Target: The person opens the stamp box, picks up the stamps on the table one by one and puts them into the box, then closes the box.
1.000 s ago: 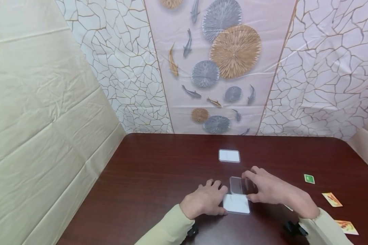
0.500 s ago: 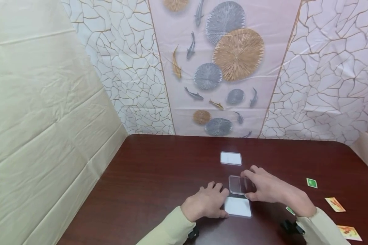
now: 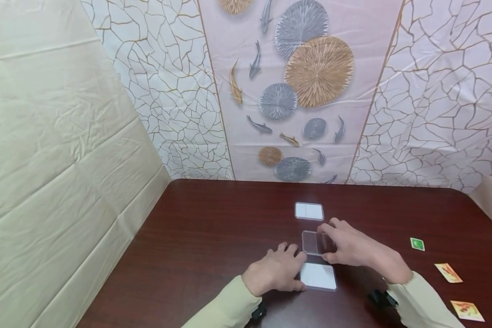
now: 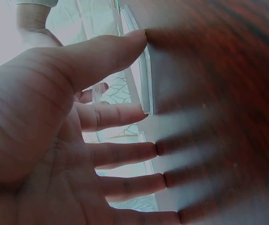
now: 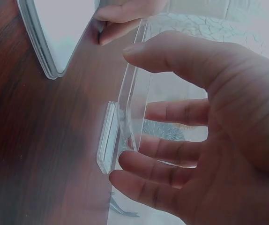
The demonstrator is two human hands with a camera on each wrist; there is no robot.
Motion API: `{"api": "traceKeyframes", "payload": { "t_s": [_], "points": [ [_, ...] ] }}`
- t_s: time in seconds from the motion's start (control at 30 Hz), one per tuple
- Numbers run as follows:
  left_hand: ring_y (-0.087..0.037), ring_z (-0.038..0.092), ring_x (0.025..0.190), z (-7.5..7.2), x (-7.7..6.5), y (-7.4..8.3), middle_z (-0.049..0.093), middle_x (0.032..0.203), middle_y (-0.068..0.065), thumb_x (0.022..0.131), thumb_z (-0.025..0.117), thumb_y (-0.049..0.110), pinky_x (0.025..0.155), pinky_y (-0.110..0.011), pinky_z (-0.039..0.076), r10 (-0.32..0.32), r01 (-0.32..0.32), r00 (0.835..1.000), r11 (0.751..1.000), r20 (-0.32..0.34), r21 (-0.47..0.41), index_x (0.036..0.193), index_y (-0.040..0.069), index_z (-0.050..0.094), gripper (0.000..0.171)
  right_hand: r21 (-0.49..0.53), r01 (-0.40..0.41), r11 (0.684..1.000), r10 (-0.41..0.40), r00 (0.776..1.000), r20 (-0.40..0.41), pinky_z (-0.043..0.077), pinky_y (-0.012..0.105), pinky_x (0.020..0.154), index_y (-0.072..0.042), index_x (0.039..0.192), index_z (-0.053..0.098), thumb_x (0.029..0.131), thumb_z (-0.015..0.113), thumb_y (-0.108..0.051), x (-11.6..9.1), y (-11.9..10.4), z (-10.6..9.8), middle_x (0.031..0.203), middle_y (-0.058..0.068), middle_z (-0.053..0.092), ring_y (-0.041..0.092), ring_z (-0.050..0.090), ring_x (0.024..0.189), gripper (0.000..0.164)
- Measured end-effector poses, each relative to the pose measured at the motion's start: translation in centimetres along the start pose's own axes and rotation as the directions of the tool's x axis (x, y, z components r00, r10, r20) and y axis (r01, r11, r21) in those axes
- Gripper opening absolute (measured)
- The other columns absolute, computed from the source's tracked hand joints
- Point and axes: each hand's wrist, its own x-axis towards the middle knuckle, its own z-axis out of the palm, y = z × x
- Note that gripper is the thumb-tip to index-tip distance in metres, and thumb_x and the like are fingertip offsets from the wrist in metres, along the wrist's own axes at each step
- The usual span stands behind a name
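Observation:
A shallow clear plastic case (image 3: pixel 319 276) with a white top face lies flat on the table. My left hand (image 3: pixel 274 270) spans its left short side, thumb at the near corner and index finger at the far one, as the left wrist view shows. The other left fingertips (image 4: pixel 160 180) rest on the tabletop. Just beyond the case, my right hand (image 3: pixel 354 246) holds a transparent plastic lid (image 3: pixel 310 243) between thumb and fingers. In the right wrist view the lid (image 5: pixel 130 89) is tilted on edge, raised above the table.
Farther back lies another clear case (image 3: pixel 309 211) with a white face. On the right side are a small green card (image 3: pixel 417 244) and two orange-patterned cards, one (image 3: pixel 448 273) behind the other (image 3: pixel 467 311). A patterned cloth (image 3: pixel 291 114) hangs behind the dark wooden table (image 3: pixel 197 237).
My right hand has lifted the clear lid away from the white-faced case, moving it slightly back and left. The left hand stays at the case's left side.

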Motion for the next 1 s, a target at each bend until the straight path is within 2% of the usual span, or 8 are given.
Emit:
{"api": "traceKeyframes", "payload": {
  "t_s": [0.27, 0.43, 1.0],
  "points": [
    [-0.026, 0.046, 0.133, 0.0, -0.4, -0.3, 0.049, 0.140, 0.001, 0.082, 0.070, 0.059, 0.095, -0.049, 0.050, -0.004, 0.004, 1.000, 1.000, 0.008, -0.009, 0.127, 0.026, 0.053, 0.058, 0.022, 0.004, 1.000, -0.004, 1.000, 0.022, 0.045, 0.034, 0.071, -0.008, 0.129, 0.058, 0.077, 0.082, -0.027, 1.0, -0.1, 0.7, 0.112, 0.011, 0.054, 0.022, 0.049, 0.095, 0.060],
    [-0.026, 0.048, 0.131, 0.2, -0.4, -0.3, 0.050, 0.137, 0.002, 0.082, 0.069, 0.060, 0.092, -0.047, 0.051, 0.011, -0.011, 1.000, 1.000, -0.005, 0.012, 0.126, 0.026, 0.053, 0.058, 0.027, 0.004, 1.000, -0.005, 1.000, 0.022, 0.047, 0.036, 0.073, -0.008, 0.129, 0.058, 0.077, 0.082, -0.027, 1.2, -0.1, 1.2, 0.120, 0.013, 0.054, 0.024, 0.050, 0.101, 0.060],
    [-0.024, 0.050, 0.127, 0.1, -0.3, -0.1, 0.052, 0.131, 0.002, 0.082, 0.070, 0.060, 0.090, -0.045, 0.052, 0.020, -0.020, 0.999, 1.000, -0.030, 0.011, 0.118, 0.028, 0.055, 0.051, 0.009, -0.020, 1.000, 0.019, 0.999, 0.026, 0.047, 0.036, 0.073, -0.006, 0.129, 0.058, 0.077, 0.082, -0.026, 1.3, 0.2, 1.5, 0.113, 0.010, 0.055, 0.022, 0.050, 0.096, 0.061]
  ]
}}
